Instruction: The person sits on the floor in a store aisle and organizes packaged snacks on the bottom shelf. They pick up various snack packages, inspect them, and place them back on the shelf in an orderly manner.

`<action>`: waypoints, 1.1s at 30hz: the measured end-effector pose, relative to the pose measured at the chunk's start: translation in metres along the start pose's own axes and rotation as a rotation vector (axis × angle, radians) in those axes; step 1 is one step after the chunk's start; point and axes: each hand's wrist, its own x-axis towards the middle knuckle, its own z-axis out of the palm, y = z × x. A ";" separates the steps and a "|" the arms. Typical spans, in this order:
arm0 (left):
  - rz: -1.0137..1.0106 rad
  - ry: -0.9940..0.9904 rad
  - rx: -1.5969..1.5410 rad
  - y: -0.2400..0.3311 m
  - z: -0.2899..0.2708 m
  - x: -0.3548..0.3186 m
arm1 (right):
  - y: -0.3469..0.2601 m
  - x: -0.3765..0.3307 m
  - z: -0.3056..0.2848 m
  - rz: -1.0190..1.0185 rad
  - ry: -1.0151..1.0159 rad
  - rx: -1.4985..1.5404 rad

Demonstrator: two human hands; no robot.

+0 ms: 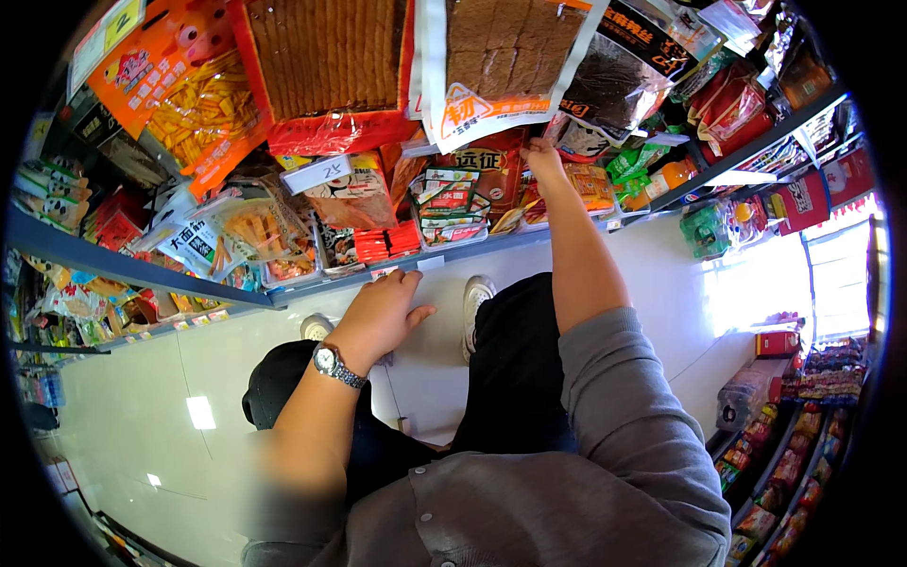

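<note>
My right hand (545,166) reaches up into the shelf, its fingers closed at the upper right corner of a red snack bag (487,163). A white-edged bag of brown pressed snack sheets (515,47) hangs just above that hand. Lower and to the left, my left hand (383,310) hovers short of the shelf's front edge, holding nothing, with the thumb spread away from the fingers. A metal watch (337,365) circles the left wrist. Left of the red bag stand small green-and-white packets (450,200) and bright red packets (387,243).
Another large bag of brown sheets (331,66) and an orange bag of yellow strips (203,99) hang at the upper left. A white price card (317,175) sticks out from the shelf. The grey shelf edge (453,253) runs across, above the pale tiled floor (170,406). Snack racks (784,463) stand at the right.
</note>
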 end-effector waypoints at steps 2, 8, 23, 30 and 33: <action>-0.011 0.007 0.006 -0.002 0.000 -0.002 | -0.010 -0.009 0.014 0.031 -0.033 0.082; 0.013 0.000 0.000 0.007 0.001 0.001 | 0.009 0.006 0.014 -0.006 -0.090 0.012; -0.008 -0.033 0.025 0.027 0.001 0.002 | -0.033 -0.029 -0.014 -0.102 -0.226 0.462; -0.017 -0.018 0.021 0.026 0.005 0.001 | -0.052 -0.041 -0.028 -0.194 -0.170 0.541; -0.003 -0.007 0.028 0.026 0.006 0.001 | -0.053 -0.040 -0.035 -0.177 -0.206 0.545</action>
